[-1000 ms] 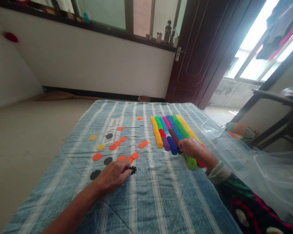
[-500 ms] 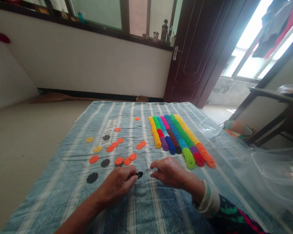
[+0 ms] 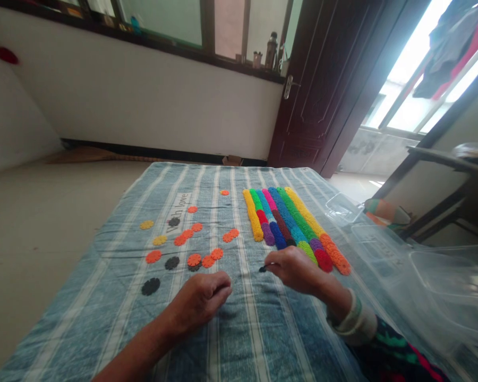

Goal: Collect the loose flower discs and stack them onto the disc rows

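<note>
Head view, near to far. Nearest: L hand (image 3: 203, 300) & R hand (image 3: 292, 269), w/ a black disc (image 3: 262, 269) at R fingertips, just short of the rods' near ends; whether it touches the cloth (image 3: 239, 331) can't be told. Step in hand (judged): moving this disc. Best done w/ a light pinch at the rim, face exposed, & R wrist kept off the rods, since a knock would prob. roll or skew them. L hand is best kept out of the way.

Fingers: R closed, thumb vs. index, gripping the disc edge. L curled together, thumb on index, no gap; nothing visible btwn them, though the palm side is hidden.

Beyond L hand: loose grey discs (image 3: 150, 286), orange discs (image 3: 153, 257) & yellow discs (image 3: 160, 240), scattered flat, some overlapping. Beyond R hand: multicoloured rods (image 3: 289, 215), side by side, lengthwise; R hand hides some near ends. Far R: clear boxes (image 3: 446, 265). Past the desk (image 3: 175, 171): floor, door (image 3: 322, 79), & a sill w/ flask (image 3: 271, 51).
</note>
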### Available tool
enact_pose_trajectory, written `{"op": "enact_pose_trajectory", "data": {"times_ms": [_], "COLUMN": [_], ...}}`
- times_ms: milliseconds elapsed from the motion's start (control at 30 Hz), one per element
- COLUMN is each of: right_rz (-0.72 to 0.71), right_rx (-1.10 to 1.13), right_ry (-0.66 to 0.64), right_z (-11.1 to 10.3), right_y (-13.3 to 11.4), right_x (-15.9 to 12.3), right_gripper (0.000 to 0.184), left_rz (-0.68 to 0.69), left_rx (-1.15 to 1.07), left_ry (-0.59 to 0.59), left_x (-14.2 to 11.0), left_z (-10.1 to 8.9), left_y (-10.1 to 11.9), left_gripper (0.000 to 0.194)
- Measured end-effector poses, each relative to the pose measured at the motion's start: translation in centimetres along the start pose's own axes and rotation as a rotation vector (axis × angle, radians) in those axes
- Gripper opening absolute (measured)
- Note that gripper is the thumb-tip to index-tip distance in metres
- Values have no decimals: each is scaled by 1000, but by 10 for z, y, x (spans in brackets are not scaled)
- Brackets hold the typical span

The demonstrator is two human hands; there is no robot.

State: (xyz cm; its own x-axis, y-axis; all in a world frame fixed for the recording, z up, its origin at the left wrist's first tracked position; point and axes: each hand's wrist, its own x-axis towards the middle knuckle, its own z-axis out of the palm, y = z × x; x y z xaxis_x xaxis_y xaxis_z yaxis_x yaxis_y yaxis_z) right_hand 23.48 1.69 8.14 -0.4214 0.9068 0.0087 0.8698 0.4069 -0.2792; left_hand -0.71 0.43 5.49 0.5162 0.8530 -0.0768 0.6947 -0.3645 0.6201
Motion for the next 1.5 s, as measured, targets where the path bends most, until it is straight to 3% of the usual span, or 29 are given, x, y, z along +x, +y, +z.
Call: {"op": "enact_pose_trajectory", "data": {"times_ms": [167,267,833,1000,1267,1367,1500], "right_rz": [208,241,277,283,115,19,-25], "right_rx": [-273,-311,-396,-411,-296,-237,-178], "right_ry": [-94,-113,-152,-128,-108,-119,-152], "right_z": [-20,-24,-19,-22,-5,10,22], "right_y": [46,58,69,62,28,18,4], "right_x": [2,6,21,15,-7,-10,-11], "right_gripper": [22,23,18,19,13,12,12], "left_rz": [-18,-29,-26,-76,-376,-441,-518], "left_rx": [78,109,152,194,407,427,418], "left_ry": [-7,-31,-29,41,8,-17,-24], "left_x": [1,2,1,-1,-28,-38,-37], "left_z": [1,4,-1,-26,-86,-95,-91], "left_y": [-7,-10,-16,-25,-35,-39,-46], "left_gripper": [25,25,23,26,12,11,3]}}
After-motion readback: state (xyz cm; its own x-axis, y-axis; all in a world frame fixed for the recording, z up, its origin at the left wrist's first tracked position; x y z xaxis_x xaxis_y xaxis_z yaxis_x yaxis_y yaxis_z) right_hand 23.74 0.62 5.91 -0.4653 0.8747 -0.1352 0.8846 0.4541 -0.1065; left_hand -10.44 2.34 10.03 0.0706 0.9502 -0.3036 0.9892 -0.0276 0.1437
